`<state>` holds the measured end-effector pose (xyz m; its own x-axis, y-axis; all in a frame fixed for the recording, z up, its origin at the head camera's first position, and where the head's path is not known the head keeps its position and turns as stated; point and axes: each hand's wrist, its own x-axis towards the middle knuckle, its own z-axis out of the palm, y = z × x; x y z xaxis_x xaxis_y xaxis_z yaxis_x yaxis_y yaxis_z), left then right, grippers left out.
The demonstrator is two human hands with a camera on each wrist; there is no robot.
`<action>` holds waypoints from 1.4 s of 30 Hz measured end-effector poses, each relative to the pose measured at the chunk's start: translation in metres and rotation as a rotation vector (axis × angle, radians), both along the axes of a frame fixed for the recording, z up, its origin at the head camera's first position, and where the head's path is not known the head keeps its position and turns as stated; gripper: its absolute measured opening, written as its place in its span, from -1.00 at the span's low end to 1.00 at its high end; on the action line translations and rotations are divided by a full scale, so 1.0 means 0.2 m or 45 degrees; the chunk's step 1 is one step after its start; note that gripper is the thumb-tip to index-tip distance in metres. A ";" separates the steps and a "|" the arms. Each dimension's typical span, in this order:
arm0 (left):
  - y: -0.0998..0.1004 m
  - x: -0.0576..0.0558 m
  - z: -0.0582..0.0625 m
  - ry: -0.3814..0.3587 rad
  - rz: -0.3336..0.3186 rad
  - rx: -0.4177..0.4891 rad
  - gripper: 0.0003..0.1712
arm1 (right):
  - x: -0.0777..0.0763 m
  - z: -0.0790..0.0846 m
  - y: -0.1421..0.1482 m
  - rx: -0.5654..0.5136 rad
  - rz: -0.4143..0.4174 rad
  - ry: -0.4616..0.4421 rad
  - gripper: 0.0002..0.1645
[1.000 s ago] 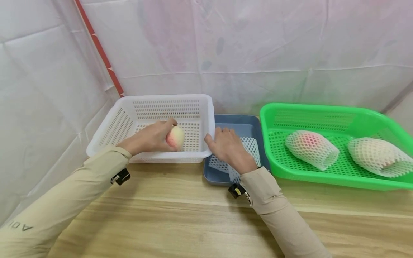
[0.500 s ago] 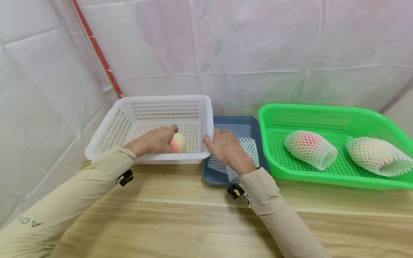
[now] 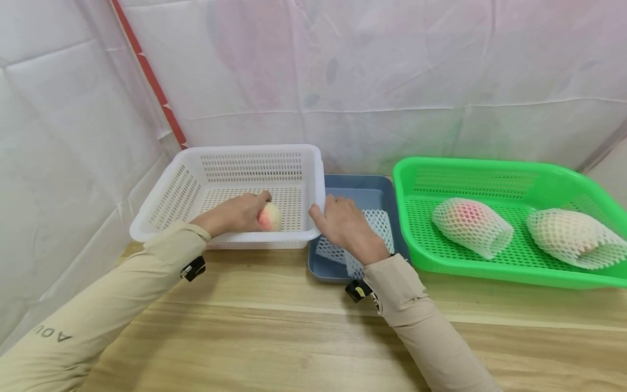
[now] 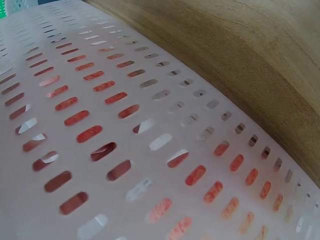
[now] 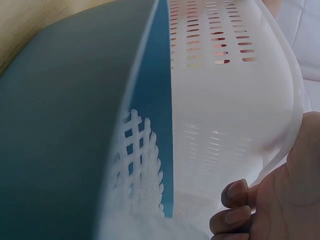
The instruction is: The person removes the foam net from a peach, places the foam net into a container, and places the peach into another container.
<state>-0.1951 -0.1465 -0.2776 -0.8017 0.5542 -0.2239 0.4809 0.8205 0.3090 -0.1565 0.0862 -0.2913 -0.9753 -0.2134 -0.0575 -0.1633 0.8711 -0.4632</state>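
Inside the white slotted basket (image 3: 307, 237), my left hand (image 3: 237, 212) grips a pink-and-cream peach (image 3: 270, 217) low over the basket floor. Its thumb side is mostly hidden behind the front rim. Pinkish red shows through the slots of the basket wall (image 4: 165, 125) in the left wrist view. My right hand (image 3: 345, 223) holds the basket's right rim, thumb over the edge. In the right wrist view, curled fingers (image 5: 237, 216) sit against the outer side of the basket wall (image 5: 235, 100).
A blue-grey tray (image 3: 355, 185) with white foam net sleeves (image 3: 379, 223) stands right of the basket, under my right hand. Farther right, a green basket (image 3: 490, 275) holds two net-wrapped fruits, a pink one (image 3: 470, 220) and a pale one (image 3: 568, 231). White sheeting (image 3: 382, 65) hangs behind.
My left hand has lowered the peach toward the basket floor and then stayed nearly still. My right hand keeps its hold on the rim.
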 end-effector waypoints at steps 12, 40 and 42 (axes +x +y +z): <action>0.04 0.00 0.04 0.014 0.133 0.071 -0.43 | 0.01 -0.02 0.02 -0.103 -0.020 -0.074 -0.37; 0.26 0.13 0.07 0.537 0.076 0.877 -0.87 | 0.17 0.15 0.21 0.109 0.022 0.131 -0.56; 0.31 0.16 0.08 0.594 0.025 0.968 -0.88 | 0.20 0.18 0.26 0.139 0.026 0.196 -0.61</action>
